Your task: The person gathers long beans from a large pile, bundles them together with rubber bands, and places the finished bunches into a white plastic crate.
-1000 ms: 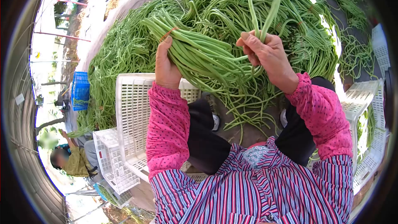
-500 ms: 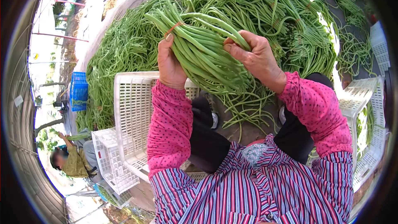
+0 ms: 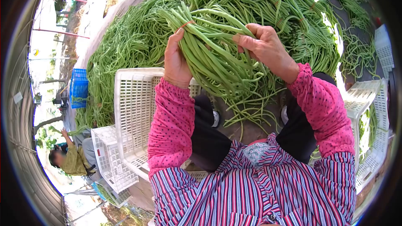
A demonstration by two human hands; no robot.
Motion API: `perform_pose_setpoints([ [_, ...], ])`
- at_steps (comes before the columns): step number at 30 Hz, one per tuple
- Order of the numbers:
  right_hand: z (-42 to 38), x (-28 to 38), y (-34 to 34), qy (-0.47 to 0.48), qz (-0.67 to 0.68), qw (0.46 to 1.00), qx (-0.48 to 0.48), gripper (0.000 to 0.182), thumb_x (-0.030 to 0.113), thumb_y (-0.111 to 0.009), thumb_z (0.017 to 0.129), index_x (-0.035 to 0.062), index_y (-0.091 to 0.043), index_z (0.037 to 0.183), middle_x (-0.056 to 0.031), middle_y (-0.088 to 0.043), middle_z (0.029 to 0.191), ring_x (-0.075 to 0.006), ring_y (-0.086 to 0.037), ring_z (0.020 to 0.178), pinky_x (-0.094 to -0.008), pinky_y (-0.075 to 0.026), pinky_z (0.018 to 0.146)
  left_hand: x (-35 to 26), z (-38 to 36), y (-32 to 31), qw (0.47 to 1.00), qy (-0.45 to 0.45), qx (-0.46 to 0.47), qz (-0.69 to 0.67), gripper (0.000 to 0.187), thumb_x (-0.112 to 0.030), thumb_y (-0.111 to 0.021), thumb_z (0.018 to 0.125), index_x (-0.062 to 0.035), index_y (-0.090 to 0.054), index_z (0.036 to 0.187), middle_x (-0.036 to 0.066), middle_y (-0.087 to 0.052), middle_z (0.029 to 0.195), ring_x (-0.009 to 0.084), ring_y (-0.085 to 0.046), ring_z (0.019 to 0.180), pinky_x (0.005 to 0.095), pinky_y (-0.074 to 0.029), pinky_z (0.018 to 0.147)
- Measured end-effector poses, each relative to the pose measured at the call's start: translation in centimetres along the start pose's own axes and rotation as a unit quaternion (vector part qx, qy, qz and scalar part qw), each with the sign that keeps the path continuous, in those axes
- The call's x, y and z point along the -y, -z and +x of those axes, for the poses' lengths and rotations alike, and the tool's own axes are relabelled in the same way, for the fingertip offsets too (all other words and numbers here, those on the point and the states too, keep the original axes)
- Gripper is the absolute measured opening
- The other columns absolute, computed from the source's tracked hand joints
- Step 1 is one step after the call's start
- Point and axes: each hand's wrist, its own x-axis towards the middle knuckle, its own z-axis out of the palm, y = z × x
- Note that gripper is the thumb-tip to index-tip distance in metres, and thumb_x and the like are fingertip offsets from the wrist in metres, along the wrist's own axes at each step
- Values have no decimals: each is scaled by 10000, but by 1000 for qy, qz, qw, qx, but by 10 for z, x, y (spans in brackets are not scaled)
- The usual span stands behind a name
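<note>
A thick bundle of long green beans point(image 3: 213, 60) is held up in front of me, with a thin red band point(image 3: 187, 24) around it near its upper left end. My left hand point(image 3: 176, 60) grips the bundle from the left, its thumb beside the band and its other fingers hidden behind the beans. On the right side, my right hand point(image 3: 268, 48) is closed, pinching several bean strands between thumb and fingers. Those strands arch from the banded end over to the right. The lower ends of the bundle hang loosely above the ground.
A large heap of long beans point(image 3: 125, 44) spreads ahead, with banded bundles point(image 3: 284, 6) on it. White plastic crates stand at my left point(image 3: 138, 109) and right point(image 3: 379, 138). Farther left are a blue crate point(image 3: 78, 88) and another person point(image 3: 75, 159) holding beans.
The bundle and both my hands have shifted slightly right in view. The strands in my right hand are pulled a little farther from the bundle, which looks more spread.
</note>
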Motion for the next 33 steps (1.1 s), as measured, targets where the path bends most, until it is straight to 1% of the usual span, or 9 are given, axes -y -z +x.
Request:
perform_pose_setpoints([
  [3,3,-5,6,-30,30,999,8,223,207,-645,885,-15,-642,865,13,-587,677,-39,-484,584,-220,-405,506,0,-1,-3,1000,20,10,-14,301,-246,-465,960,-9,-563,1117,136,-625,1019,279,-630,900,449,-549,785],
  [7,9,-24,2,83,-68,987,-117,224,212,-665,875,-10,-635,869,10,-599,704,-34,-489,634,-220,-429,553,5,1,3,1000,7,11,15,358,-257,-414,989,3,-521,1210,155,-610,1104,310,-618,970,464,-509,893],
  [13,-4,-33,-20,115,-96,989,4,311,218,-732,818,-20,-631,992,-20,-647,819,-57,-564,711,-227,-475,623,10,2,5,998,19,-56,-21,315,-253,-412,987,-48,-522,1199,135,-607,1109,290,-602,1002,465,-494,900],
  [15,-1,-39,-21,107,48,992,38,297,227,-737,816,-9,-651,974,-22,-658,801,-56,-578,696,-210,-477,629,11,-1,3,999,39,-28,9,317,-242,-407,988,-49,-517,1214,134,-605,1121,288,-600,1013,460,-492,911],
  [17,-2,-15,-9,-82,133,985,80,217,231,-733,819,50,-659,911,30,-626,730,-18,-521,631,-194,-418,563,9,1,6,999,34,-32,14,333,-248,-406,990,-31,-511,1220,141,-605,1121,281,-607,1003,452,-498,908],
  [22,-2,-16,0,-141,144,977,73,184,241,-691,852,60,-670,878,33,-593,632,-26,-476,465,-178,-345,425,6,-2,5,995,38,-31,83,353,-252,-404,994,15,-520,1193,144,-624,1041,257,-629,933,423,-530,856],
  [27,-2,-23,1,-136,72,987,55,215,251,-687,862,48,-678,935,49,-582,670,-20,-479,526,-178,-372,472,8,-2,2,995,8,-47,84,328,-238,-434,985,15,-534,1168,135,-628,1014,256,-635,895,430,-542,826],
  [29,3,-36,0,43,76,994,-59,218,214,-702,852,5,-660,897,8,-605,678,-28,-510,566,-195,-410,493,8,-1,6,996,4,-42,84,304,-229,-457,977,-2,-541,1160,129,-628,1025,262,-629,914,432,-534,833],
  [33,-2,-33,-14,77,-17,996,-27,201,174,-716,826,-3,-641,883,-11,-623,711,-55,-536,630,-239,-452,563,19,1,-2,992,-1,-103,66,259,-214,-474,969,-47,-561,1146,103,-632,1032,243,-620,941,423,-516,843],
])
